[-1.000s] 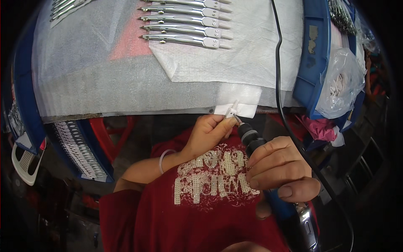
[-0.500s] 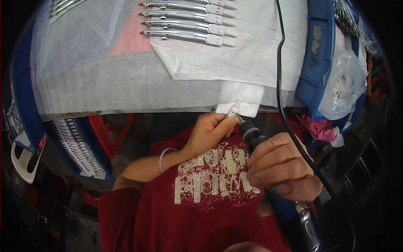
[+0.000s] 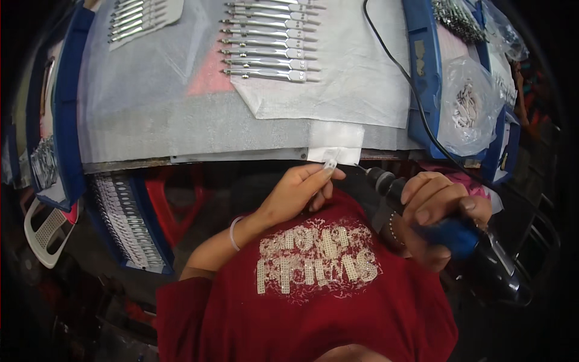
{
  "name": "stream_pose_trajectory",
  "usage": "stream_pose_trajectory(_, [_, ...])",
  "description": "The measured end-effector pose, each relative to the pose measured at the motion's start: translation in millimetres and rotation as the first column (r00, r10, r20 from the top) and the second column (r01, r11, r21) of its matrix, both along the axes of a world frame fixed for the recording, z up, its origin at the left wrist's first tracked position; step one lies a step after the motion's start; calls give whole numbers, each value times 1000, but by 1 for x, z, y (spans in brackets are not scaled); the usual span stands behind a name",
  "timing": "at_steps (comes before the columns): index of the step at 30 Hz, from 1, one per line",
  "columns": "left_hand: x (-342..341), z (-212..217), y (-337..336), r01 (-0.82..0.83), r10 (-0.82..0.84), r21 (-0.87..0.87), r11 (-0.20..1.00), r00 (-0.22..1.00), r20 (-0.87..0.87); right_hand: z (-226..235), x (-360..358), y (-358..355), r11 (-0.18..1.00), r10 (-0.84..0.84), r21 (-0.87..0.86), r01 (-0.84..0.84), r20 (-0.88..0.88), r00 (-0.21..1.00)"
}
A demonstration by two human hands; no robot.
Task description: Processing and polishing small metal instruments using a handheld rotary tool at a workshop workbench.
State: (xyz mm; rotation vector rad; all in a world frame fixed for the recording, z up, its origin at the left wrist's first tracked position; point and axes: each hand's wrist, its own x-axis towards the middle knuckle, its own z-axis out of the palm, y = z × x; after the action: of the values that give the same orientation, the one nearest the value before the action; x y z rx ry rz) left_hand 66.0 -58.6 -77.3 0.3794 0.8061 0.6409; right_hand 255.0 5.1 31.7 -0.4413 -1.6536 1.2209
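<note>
My left hand (image 3: pixel 297 194) is closed at the table's front edge, thumb and fingers pinching a small silver-white part (image 3: pixel 330 163). It resembles the head ends of the drawing compasses (image 3: pixel 265 63) on the table; the rest of it is hidden by the fingers. A folded white pad (image 3: pixel 336 137) lies right behind it, over the edge. To the right, my right hand (image 3: pixel 439 205) is wrapped round a black and blue electric screwdriver (image 3: pixel 386 182). Its thin bit points up and left, apart from the part in my left hand.
More compasses (image 3: pixel 134 18) lie at the far left on a light sheet. Blue bins (image 3: pixel 425 90) flank the table; a clear plastic bag (image 3: pixel 467 108) with small parts sits at the right. A black cord (image 3: pixel 395 59) crosses the right side. A red stool (image 3: pixel 172 205) stands below the table.
My right hand has drawn the screwdriver back to the right, so its bit has come off the part. My left hand still pinches the part. The view has shifted somewhat.
</note>
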Motion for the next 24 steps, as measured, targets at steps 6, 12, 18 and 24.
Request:
stream_pose_trajectory(6, [-36,48,4,183,-63,465,866,963,-262,-5,-12,-9,926,-373,15,378,-138,918])
stream_pose_trajectory(12, [-101,81,29,-53,340,654,754,884,-320,-8,-20,-25,893,-439,-119,434,-23,898])
stream_pose_trajectory(18, [-193,81,137,22,621,855,519,678,-394,1,2,-18,995,-40,-95,41,14,999])
stream_pose_trajectory(24, [-274,57,252,185,727,878,441,501,-471,12,-11,-6,961,-197,-141,236,246,949])
